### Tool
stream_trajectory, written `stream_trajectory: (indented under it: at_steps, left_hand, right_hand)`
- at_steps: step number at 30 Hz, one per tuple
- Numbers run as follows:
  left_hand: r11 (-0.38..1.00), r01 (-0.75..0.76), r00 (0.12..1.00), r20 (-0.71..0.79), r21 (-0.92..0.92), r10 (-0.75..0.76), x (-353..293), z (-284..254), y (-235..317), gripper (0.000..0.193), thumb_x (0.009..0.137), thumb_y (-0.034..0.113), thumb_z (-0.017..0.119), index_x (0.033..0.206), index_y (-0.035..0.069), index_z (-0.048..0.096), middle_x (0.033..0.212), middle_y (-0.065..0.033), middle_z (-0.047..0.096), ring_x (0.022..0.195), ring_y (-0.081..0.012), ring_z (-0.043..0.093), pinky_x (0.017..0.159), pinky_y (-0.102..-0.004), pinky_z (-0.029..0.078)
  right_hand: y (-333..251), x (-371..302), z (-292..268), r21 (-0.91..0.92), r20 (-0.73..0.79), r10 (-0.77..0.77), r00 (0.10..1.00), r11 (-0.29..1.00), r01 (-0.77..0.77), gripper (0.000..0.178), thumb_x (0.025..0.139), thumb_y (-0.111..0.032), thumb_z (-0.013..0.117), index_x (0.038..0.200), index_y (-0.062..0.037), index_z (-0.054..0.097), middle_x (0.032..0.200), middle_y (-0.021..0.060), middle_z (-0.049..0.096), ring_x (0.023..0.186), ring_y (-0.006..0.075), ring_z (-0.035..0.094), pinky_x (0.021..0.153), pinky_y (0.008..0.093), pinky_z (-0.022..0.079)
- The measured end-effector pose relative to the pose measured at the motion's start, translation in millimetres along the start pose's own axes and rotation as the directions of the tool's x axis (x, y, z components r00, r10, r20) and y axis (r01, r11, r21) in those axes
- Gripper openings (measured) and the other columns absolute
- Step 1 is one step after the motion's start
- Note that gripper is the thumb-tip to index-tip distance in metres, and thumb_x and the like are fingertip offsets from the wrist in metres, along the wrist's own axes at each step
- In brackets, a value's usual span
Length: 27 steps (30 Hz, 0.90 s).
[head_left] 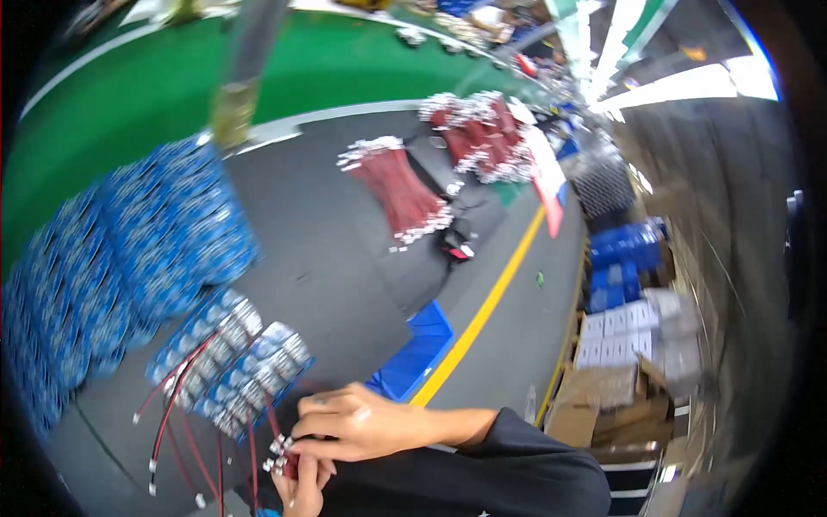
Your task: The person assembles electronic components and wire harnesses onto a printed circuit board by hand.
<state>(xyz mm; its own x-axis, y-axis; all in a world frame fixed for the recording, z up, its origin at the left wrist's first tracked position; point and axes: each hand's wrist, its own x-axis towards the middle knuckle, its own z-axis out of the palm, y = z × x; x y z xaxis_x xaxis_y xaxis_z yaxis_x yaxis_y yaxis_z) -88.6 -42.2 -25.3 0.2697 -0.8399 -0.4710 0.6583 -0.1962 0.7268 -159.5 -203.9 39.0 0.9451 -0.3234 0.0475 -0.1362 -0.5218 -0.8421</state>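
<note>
A green floor (129,95) sweeps across from ten to twelve o'clock, your grey work surface (297,224) fills the middle, and here's the action, down at seven o'clock: your right hand (349,422) reaches in from the right with its fingers drawn together, your left hand (301,498) sits just below, thumb up and closed in, and between the two you're pinching a small cluster of white connectors (277,457) with dark red showing among them. This looks like a sorting or lining-up step, fingertip work all the way; the next move, I'd judge, calls for a light, even pinch and no tug on the leads. Just beside you at eight o'clock, red and black wires (179,401) trail over silver-topped modules (241,370), and at nine those blue stacks (129,250) crowd the edge. Up at twelve lies a maroon wire bundle (401,189), white ends at both sides; a fuller maroon pile (487,138) sits at one. A blue tray (422,345) is at six, near your knuckles, and white boxes (616,334) stand at four. Brands, labels? Dark marks on those boxes, but you get no readable writing from here.
</note>
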Motion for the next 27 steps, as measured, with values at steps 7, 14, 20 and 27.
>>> stream_trajectory:
  at_steps: [7, 14, 20, 27]
  left_hand:
    - [0.994, 0.053, 0.995, 0.083, 0.093, -0.060, 9.1, 4.8, 7.4, 0.023, 0.098, 0.025, 0.045, 0.094, 0.005, 0.056, 0.063, 0.0012, 0.053, 0.044, -0.0021, 0.038, 0.039, -0.0156, 0.024]
    - [0.996, 0.079, 0.995, 0.052, 0.049, -0.081, 10.9, 9.1, 11.2, 0.034, 0.099, 0.029, 0.041, 0.084, 0.002, 0.053, 0.058, -0.0052, 0.053, 0.044, -0.0096, 0.047, 0.040, -0.0203, 0.036]
    - [0.993, -0.066, 0.989, -0.127, 0.097, 0.078, 18.7, 16.0, 3.8, 0.037, 0.098, 0.036, 0.040, 0.099, 0.000, 0.051, 0.065, -0.0101, 0.058, 0.050, -0.0166, 0.054, 0.047, -0.0251, 0.044]
    - [0.998, 0.030, 0.999, -0.024, 0.051, -0.029, 15.4, -26.1, -15.4, 0.033, 0.097, 0.035, 0.044, 0.098, 0.002, 0.050, 0.080, -0.0134, 0.061, 0.068, -0.0195, 0.060, 0.063, -0.0262, 0.049]
  right_hand:
    - [16.4, -20.9, 22.4, 0.492, -0.040, 0.260, 0.965, 0.846, -0.208, 0.019, 0.084, -0.015, 0.064, 0.088, 0.0041, 0.063, 0.074, 0.0095, 0.053, 0.061, 0.0198, 0.053, 0.056, 0.0331, 0.043]
    - [19.2, -23.9, 19.5, 0.535, -0.124, 0.229, 0.965, 0.835, -0.129, 0.019, 0.089, -0.012, 0.059, 0.095, 0.0062, 0.063, 0.087, 0.0150, 0.064, 0.078, 0.0222, 0.061, 0.065, 0.0317, 0.049]
    - [8.8, -28.4, 15.6, 0.778, -0.272, 0.532, 0.802, 0.612, -0.143, 0.017, 0.093, -0.014, 0.055, 0.098, 0.0019, 0.058, 0.076, 0.0070, 0.063, 0.069, 0.0107, 0.060, 0.059, 0.0251, 0.049]
    - [13.4, -36.1, -5.6, 0.529, -0.520, 0.288, 0.804, 0.848, 0.038, 0.015, 0.088, -0.008, 0.061, 0.099, 0.0025, 0.063, 0.072, 0.0057, 0.054, 0.060, 0.0121, 0.055, 0.051, 0.0244, 0.044]
